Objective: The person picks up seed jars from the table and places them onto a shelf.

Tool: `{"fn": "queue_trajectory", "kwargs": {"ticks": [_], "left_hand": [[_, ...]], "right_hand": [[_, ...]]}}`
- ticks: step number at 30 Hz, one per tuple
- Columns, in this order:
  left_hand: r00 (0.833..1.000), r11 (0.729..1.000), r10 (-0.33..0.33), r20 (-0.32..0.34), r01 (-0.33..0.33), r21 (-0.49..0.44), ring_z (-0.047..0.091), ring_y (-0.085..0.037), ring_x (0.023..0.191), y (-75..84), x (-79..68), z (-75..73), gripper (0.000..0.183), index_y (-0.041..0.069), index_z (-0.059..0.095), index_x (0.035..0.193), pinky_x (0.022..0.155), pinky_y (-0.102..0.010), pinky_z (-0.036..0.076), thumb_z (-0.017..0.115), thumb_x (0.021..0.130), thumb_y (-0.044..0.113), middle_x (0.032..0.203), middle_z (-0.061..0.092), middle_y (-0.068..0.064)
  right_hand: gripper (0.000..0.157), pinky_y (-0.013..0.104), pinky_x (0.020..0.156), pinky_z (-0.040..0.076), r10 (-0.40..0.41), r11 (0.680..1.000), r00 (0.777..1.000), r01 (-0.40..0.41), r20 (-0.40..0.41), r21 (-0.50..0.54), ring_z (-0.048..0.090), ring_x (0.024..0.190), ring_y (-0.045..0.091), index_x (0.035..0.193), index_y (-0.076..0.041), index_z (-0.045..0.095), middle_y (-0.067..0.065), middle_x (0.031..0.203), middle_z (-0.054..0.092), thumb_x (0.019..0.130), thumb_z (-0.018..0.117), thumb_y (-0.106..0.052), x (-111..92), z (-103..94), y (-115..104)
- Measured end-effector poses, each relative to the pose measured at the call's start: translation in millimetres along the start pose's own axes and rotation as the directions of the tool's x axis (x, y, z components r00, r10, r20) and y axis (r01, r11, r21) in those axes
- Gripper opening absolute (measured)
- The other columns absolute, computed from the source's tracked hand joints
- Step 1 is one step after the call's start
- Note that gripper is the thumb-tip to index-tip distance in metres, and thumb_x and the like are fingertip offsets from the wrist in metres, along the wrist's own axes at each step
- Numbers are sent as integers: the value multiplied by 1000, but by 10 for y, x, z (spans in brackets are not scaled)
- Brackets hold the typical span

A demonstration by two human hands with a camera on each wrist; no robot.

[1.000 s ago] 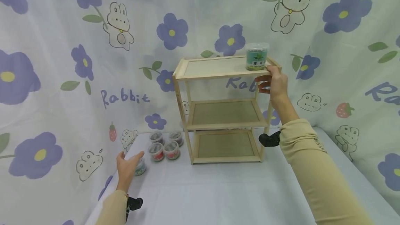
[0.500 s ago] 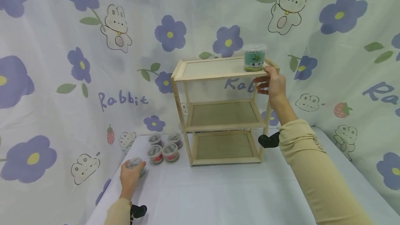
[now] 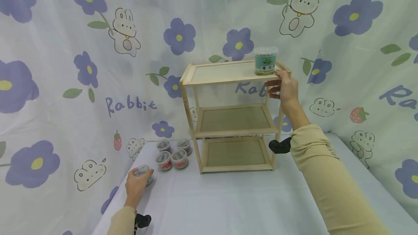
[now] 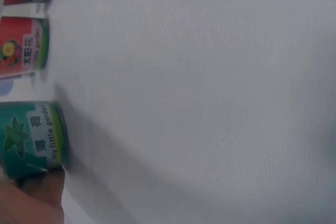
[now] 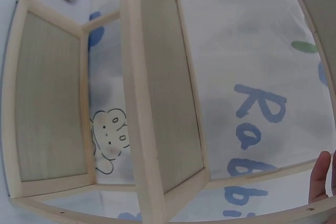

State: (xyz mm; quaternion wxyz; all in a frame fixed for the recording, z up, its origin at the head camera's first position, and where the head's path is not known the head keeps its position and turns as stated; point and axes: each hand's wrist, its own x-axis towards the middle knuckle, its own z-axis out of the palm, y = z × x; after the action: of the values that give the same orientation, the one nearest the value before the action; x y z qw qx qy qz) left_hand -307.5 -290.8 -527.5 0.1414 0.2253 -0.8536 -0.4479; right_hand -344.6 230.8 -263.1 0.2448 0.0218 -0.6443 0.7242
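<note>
Green-labelled tub (image 4: 32,139) is upright at the left side of the white table (image 3: 212,206), and we grip it with our left hand (image 3: 134,188), thumb and fingers curled round it near its clear lid. On its label we see a leaf and the words "My little garden". Just beyond it we have four more tubs grouped close together: two red-labelled tubs (image 3: 180,159) side by side in front, and two rear tubs (image 3: 184,146) behind them, all with clear lids.

With our right hand (image 3: 287,90) we hold the right front corner of the wooden rack (image 3: 236,132), fingers reaching underneath the top shelf. Right beside that hand, a matching tub (image 3: 265,62) stands upright on the top shelf; whether our thumb touches it we cannot tell. Lower down, the rack has two more shelves. Behind everything we see a white curtain (image 3: 209,13) printed with purple flowers, rabbits and strawberries.
</note>
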Motion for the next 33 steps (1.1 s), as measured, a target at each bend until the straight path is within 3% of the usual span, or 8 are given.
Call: {"fn": "queue_trajectory", "kwargs": {"ticks": [9,14,18,26,33], "left_hand": [[999,1000,-8,50,7,29,34,-55,130,22,-13,-87,93,-15,25,145,111,-63,27,70,88,43,141,32,-43],[998,998,31,51,-34,56,34,-56,130,68,59,-235,94,-17,23,145,111,-63,26,67,90,44,141,31,-44],[996,997,53,67,-56,49,28,-57,134,199,122,-362,98,-16,17,148,113,-64,23,66,91,46,145,25,-44],[979,986,146,140,-155,57,30,-54,137,644,197,-576,106,-12,13,152,113,-62,27,61,90,59,149,26,-41],[951,956,274,140,-285,68,30,-52,138,1314,260,-740,99,-4,24,153,112,-63,27,61,89,62,152,29,-35]], "right_hand": [[36,25,53,52,11,1000,1000,-11,-4,-5,59,53,13,88,-16,71,-5,68,72,98,44,-37,-17,-15,4],[37,25,54,52,-12,1000,1000,12,2,-15,60,54,13,89,-16,72,-5,70,72,98,44,-38,-10,5,-5],[36,25,54,53,-9,1000,1000,9,4,-9,60,54,13,85,-19,72,-5,70,72,98,44,-38,-16,-1,-12],[37,26,54,53,-9,1000,1000,9,23,4,61,55,15,85,-19,73,-4,69,73,99,45,-38,-35,-18,-15],[35,24,53,53,1,999,1000,-2,27,41,61,55,14,84,-18,72,-3,69,72,98,46,-37,-39,-24,-15]]}}
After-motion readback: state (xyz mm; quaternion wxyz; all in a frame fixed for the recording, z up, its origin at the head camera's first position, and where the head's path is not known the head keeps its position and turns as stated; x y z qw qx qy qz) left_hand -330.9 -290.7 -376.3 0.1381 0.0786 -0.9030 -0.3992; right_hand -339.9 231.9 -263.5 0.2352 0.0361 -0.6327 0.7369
